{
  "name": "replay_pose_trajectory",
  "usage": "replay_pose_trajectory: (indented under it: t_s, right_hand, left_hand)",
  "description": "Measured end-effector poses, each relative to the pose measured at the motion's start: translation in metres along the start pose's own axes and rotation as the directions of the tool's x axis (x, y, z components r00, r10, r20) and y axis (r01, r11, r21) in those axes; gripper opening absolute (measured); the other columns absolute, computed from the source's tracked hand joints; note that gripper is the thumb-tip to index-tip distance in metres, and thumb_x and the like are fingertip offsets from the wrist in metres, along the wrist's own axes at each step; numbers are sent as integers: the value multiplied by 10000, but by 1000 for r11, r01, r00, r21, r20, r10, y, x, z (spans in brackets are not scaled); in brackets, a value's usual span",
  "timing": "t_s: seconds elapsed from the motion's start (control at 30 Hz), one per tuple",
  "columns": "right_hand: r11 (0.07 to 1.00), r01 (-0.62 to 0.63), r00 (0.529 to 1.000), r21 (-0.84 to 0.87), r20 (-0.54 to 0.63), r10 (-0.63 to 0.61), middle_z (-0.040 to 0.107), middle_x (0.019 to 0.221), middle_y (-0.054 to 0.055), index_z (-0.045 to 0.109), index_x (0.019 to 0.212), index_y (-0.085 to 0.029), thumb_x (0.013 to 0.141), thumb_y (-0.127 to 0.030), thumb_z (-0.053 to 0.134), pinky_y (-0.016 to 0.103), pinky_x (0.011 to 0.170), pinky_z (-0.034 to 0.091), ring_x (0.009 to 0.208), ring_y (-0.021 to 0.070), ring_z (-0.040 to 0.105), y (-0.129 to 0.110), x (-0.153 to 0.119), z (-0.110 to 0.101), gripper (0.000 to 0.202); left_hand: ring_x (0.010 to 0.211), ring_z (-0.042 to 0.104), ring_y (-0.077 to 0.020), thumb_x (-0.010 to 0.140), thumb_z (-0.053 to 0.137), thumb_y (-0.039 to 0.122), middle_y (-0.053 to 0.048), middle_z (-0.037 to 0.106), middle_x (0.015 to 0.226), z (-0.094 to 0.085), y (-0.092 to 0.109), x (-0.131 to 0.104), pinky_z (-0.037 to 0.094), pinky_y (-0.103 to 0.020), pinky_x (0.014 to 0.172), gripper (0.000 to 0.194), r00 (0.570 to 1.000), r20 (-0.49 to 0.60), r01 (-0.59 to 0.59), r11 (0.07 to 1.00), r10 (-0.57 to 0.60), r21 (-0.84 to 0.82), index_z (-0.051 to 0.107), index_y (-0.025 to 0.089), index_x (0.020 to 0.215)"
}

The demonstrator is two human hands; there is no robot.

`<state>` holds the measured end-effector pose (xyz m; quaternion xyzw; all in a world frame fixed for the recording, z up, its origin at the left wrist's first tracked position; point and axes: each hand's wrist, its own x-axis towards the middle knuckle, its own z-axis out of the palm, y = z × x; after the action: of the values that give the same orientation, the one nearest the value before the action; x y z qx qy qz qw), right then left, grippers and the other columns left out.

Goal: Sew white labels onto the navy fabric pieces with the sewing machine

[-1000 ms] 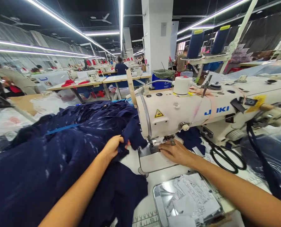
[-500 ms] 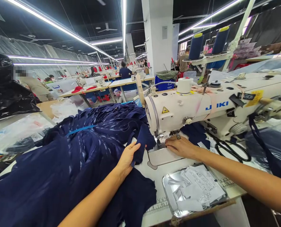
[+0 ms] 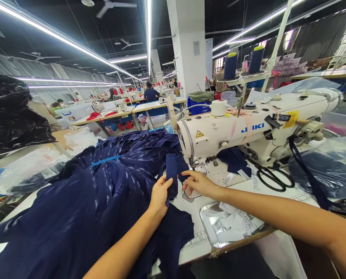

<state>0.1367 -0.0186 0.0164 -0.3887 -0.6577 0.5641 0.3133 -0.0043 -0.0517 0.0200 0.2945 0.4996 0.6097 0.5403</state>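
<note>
My left hand point(image 3: 160, 195) is closed on a navy fabric band point(image 3: 171, 166), thumb on top, to the left of the needle area. Beside the band, my right hand point(image 3: 200, 185) stretches its index finger toward the fabric; its other fingers are partly curled, and nothing shows in them. Whether its fingertips touch the cloth I cannot tell. Just behind that hand stands a white sewing machine point(image 3: 213, 133). A large heap of navy garments point(image 3: 117, 190) with lace-like strips spreads left of both hands, and more navy cloth hangs below my left hand.
A metal tray point(image 3: 209, 226) of paper labels point(image 3: 234, 223) sits at the table's front edge under my right forearm. Black scissors point(image 3: 274, 178) lie to the right, near a navy cloth scrap point(image 3: 234, 159). Thread cones point(image 3: 230, 66) stand behind. A black plastic bag point(image 3: 12, 112) is at left.
My right hand has moved left from under the machine head to beside the navy band, and its index finger is now extended. The band stands more upright in my left hand. The view has shifted.
</note>
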Motion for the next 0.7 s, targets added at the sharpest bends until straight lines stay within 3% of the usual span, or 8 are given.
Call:
replay_pose_trajectory:
  t_s: [0.17, 0.43, 0.6, 0.7]
  right_hand:
    - [984, -76, 997, 160, -2, 78, 599, 569, -48, 445, 1112, -118, 778, -33, 356, 197, 470, 431, 367, 57, 474, -7, 9, 11, 356]
    - [984, -48, 998, 172, -30, 54, 579, 515, -61, 506, 918, -140, 754, -7, 355, 174, 429, 394, 342, 50, 468, -3, 16, 18, 259]
    - [992, -32, 998, 125, -43, 37, 572, 519, -68, 477, 916, -144, 769, -75, 438, 184, 424, 412, 339, 54, 474, -2, 17, 20, 167]
    - [994, 14, 992, 108, -125, -1, 551, 520, -91, 420, 928, -167, 757, -87, 453, 182, 384, 383, 314, 58, 467, 0, 16, 22, 192]
  left_hand:
    - [466, 553, -104, 479, 730, 233, 23, 632, 579, -3, -1, 1, 419, -196, 456, 312, 1000, -4, -13, 1000, 13, -13, 626, 153, 762]
    - [428, 510, -84, 467, 730, 239, 42, 604, 549, -6, -3, 3, 377, -181, 413, 331, 1000, 1, -22, 999, 22, -25, 614, 148, 763]
    - [423, 503, -81, 469, 726, 235, 46, 598, 535, -6, -3, 3, 378, -183, 423, 303, 999, 2, -32, 999, 32, -39, 611, 155, 737]
    - [437, 510, -83, 468, 728, 236, 35, 615, 562, -7, -4, 4, 390, -189, 442, 307, 999, 6, -34, 999, 34, -42, 620, 149, 743]
